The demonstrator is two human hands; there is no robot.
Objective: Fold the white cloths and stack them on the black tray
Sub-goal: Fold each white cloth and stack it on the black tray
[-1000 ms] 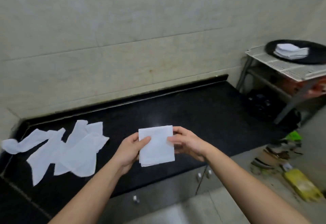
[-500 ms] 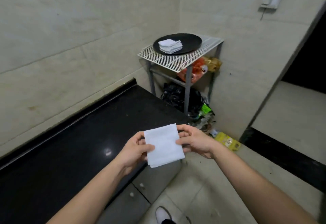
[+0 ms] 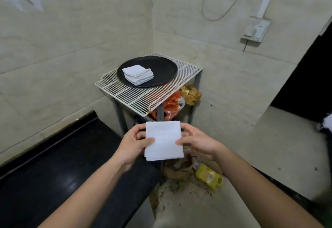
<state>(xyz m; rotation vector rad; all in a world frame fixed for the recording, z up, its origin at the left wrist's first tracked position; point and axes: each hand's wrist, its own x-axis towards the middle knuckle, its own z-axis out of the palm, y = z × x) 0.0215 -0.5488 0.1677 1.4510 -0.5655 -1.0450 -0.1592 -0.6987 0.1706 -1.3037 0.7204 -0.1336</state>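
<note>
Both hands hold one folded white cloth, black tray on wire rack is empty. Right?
Not empty: the head view shows a stack of folded cloths on the black tray. Rest stands: left hand and right hand hold one folded white cloth, tray on the wire rack.

The folded cloth (image 3: 163,140) you hold is plain white, unpatterned. The stack of cloths (image 3: 138,74) ahead of you is the same white, against a tray (image 3: 162,66) that is black all over. The wire rack (image 3: 143,100) is off-white, a grid of fine parallel bars, with grey legs (image 3: 119,117). Your counter (image 3: 62,164) is glossy black. The walls (image 3: 71,48) are pale beige tile with thin darker joints. You also have an orange-red bag (image 3: 170,104) and a yellow packet (image 3: 209,176) in view.
</note>
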